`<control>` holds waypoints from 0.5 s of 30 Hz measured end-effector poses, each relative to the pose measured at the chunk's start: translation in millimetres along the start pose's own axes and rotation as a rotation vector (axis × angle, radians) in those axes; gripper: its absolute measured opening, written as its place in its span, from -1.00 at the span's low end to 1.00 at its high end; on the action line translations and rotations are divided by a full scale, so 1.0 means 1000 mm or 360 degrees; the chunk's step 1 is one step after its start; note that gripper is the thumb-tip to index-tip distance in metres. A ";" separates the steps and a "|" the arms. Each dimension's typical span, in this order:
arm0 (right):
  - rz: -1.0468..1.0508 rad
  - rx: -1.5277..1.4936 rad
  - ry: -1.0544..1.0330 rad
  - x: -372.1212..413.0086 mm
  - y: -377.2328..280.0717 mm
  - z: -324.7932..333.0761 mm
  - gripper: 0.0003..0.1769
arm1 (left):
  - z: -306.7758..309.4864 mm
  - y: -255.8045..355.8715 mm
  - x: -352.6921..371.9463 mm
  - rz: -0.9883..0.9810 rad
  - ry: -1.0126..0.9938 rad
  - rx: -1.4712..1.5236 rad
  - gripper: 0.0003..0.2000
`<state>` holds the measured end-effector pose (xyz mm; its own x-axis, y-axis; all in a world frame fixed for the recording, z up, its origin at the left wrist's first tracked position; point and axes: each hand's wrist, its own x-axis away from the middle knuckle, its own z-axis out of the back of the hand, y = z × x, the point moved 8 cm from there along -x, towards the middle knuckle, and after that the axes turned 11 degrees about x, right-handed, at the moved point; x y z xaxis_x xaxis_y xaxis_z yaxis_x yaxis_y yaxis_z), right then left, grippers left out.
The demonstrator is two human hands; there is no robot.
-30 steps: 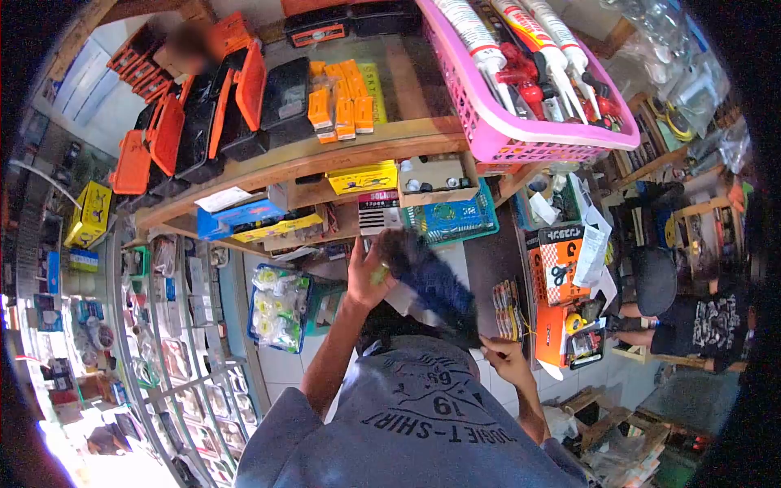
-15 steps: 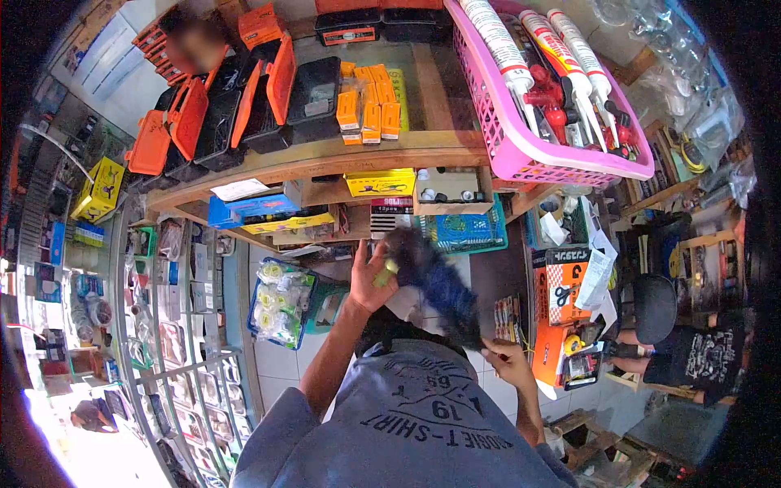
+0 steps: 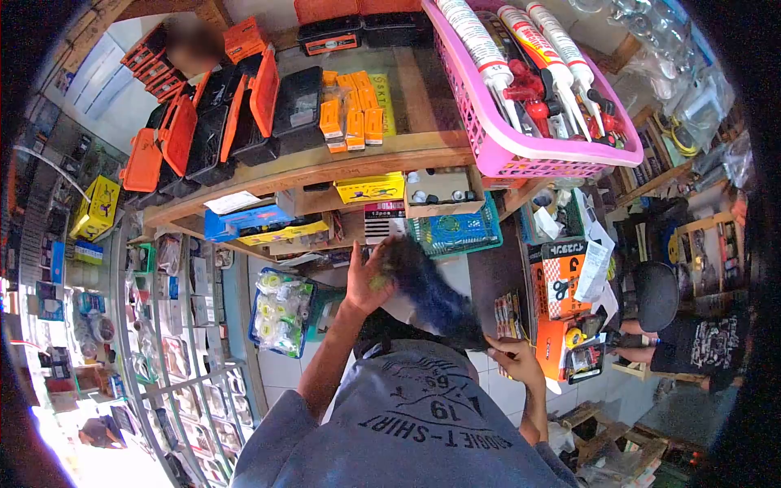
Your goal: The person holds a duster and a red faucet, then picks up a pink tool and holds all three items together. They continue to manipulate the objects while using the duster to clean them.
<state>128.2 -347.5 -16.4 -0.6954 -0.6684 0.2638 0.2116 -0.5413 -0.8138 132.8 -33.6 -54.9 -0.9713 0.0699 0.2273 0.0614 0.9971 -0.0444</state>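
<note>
A dark blue-black fluffy duster (image 3: 435, 289), blurred by motion, slants in front of my body. My right hand (image 3: 514, 358) is closed round its lower right end. Against the upper left end is my left hand (image 3: 368, 281), palm turned to the duster and fingers apart. A yellow-green patch shows at the left palm; what it is I cannot make out. Just beyond both hands, a teal basket (image 3: 460, 232) sits under the wooden shelf (image 3: 325, 168).
A pink basket (image 3: 561, 150) holds sealant tubes. Orange-lidded black boxes (image 3: 175, 142) and small orange cartons (image 3: 354, 110) stand on the shelf. Packaged goods fill a tray (image 3: 281, 313) on the left. Orange boxes (image 3: 561, 281) are stacked on the right, near another person (image 3: 691, 346).
The duster has shifted slightly between my hands and remains blurred. My left hand's fingers have turned a little toward it. The whole view has shifted slightly.
</note>
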 end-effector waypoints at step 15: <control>0.0001 0.0037 0.0073 0.017 -0.008 0.007 -0.61 | -0.020 0.005 0.006 0.0049 -0.0027 -0.0149 -0.21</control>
<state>119.5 -358.7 -1.8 -0.7260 -0.6448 0.2389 0.2274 -0.5530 -0.8015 131.7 -27.5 -34.2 -0.9723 0.1008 0.2108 0.1116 0.9930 0.0399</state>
